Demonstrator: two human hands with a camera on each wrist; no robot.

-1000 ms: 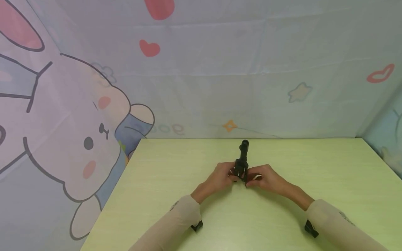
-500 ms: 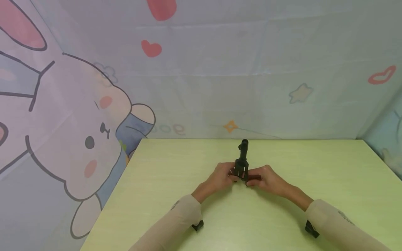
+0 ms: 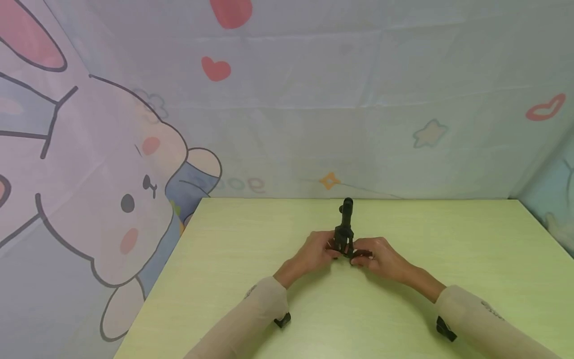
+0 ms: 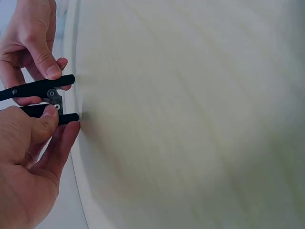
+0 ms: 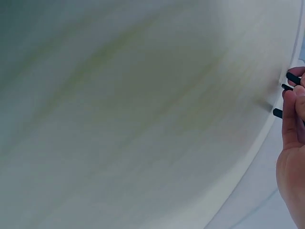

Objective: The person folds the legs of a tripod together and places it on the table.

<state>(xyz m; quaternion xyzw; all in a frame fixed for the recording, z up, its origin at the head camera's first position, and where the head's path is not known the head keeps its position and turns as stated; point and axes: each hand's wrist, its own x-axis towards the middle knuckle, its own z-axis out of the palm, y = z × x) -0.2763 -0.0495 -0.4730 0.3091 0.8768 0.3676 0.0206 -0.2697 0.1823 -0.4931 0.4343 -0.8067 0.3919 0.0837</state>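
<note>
A small black tripod-like stand (image 3: 347,217) points away from me between both hands, its hinged legs at the near end. My left hand (image 3: 316,250) pinches one leg between thumb and fingers. On the other side, my right hand (image 3: 380,257) pinches another leg with its fingertips. In the left wrist view, the two leg ends lie apart, with a riveted metal link (image 4: 55,99) between them; the upper leg (image 4: 38,89) is under the right thumb. The right wrist view catches only black leg tips (image 5: 278,113) at its right edge, beside the right hand.
The pale yellow-green table (image 3: 215,249) extends around the hands. Behind it hangs a fabric backdrop (image 3: 314,75) with a printed rabbit, hearts and stars. Each forearm wears a beige sleeve, and a small black device (image 3: 282,320) shows under the left cuff.
The stand's far end has shifted slightly to the left. The right fingers have changed position a little around their leg, while the left hand keeps its pinch almost in place.
</note>
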